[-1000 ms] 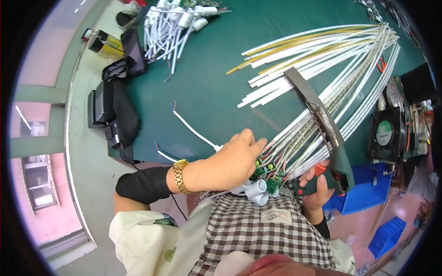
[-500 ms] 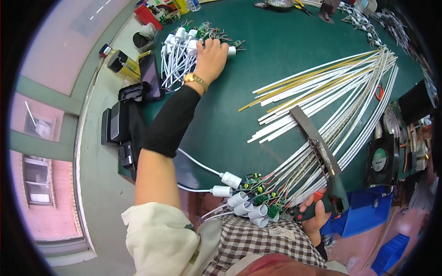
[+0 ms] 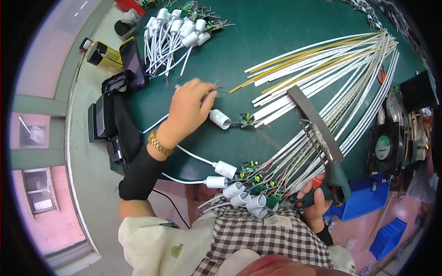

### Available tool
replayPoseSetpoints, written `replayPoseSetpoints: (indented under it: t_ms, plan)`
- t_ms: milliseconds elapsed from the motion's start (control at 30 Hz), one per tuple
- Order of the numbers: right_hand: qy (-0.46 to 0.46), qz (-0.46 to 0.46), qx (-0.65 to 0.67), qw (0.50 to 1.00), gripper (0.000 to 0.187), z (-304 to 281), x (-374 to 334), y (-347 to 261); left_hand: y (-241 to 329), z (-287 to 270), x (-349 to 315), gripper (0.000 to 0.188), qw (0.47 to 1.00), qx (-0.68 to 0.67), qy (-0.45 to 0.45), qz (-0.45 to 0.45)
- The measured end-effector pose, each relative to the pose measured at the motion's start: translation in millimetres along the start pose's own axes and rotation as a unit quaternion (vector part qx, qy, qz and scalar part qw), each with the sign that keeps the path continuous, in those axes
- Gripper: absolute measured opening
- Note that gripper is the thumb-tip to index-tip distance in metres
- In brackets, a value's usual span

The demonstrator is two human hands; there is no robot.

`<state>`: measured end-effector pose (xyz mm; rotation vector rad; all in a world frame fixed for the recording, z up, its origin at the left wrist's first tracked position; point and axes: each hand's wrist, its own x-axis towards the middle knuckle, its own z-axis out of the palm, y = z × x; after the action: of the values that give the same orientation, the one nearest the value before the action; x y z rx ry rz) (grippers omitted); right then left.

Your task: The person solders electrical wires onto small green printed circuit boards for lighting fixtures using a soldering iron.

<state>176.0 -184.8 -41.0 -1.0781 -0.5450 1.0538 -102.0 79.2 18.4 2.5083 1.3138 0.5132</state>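
My left hand (image 3: 186,110) is over the left middle of the table, fingers curled in a pinch. Thin wire ends show past its fingertips, but the held part is hidden. Just right of it lies a white socket cylinder (image 3: 220,119) wired to a small green circuit board (image 3: 246,120). At the front edge my right hand (image 3: 316,202) grips a green and red gun-shaped soldering tool (image 3: 338,181), whose thin metal rods point up and left. Beside that hand, several white sockets (image 3: 241,199) with green boards (image 3: 274,201) hang at the edge, wired to long white strips (image 3: 306,156).
A grey-brown bar (image 3: 308,115) lies across the strips. At the far left is a pile of white sockets and cables (image 3: 177,32). A phone (image 3: 133,62), yellow bottle (image 3: 103,55) and black devices (image 3: 115,119) line the left. Right: a black fan (image 3: 383,147) and blue bin (image 3: 366,204).
My left hand has come back from the pile toward the middle. A socket with its board now lies beside it. My right hand still grips the soldering tool.
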Motion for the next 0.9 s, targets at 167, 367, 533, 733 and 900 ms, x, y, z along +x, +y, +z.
replayPoseSetpoints:
  t_ms: [167,367,533,733,900]
  plan:
    - [0.026,-0.005,-0.005,1.000,0.040,2.7,-2.8,0.0,28.5,4.0,31.6,0.023,0.984,-0.106,-0.077,0.123]
    - [0.019,-0.008,-0.010,1.000,0.040,1.9,-2.6,1.2,62.9,29.1,40.2,0.019,0.945,-0.133,-0.230,0.189]
    - [0.024,0.009,-0.014,1.000,0.042,1.2,-4.5,0.9,64.4,45.1,29.8,0.010,0.952,-0.147,-0.176,0.204]
    - [0.020,0.013,-0.019,1.000,0.044,-2.0,-6.3,1.1,65.6,34.1,12.5,0.016,0.959,-0.156,-0.188,0.146]
    - [0.005,0.009,-0.027,1.000,0.043,-1.8,-4.2,-0.7,64.3,27.5,8.2,0.019,0.952,-0.123,-0.218,0.175]
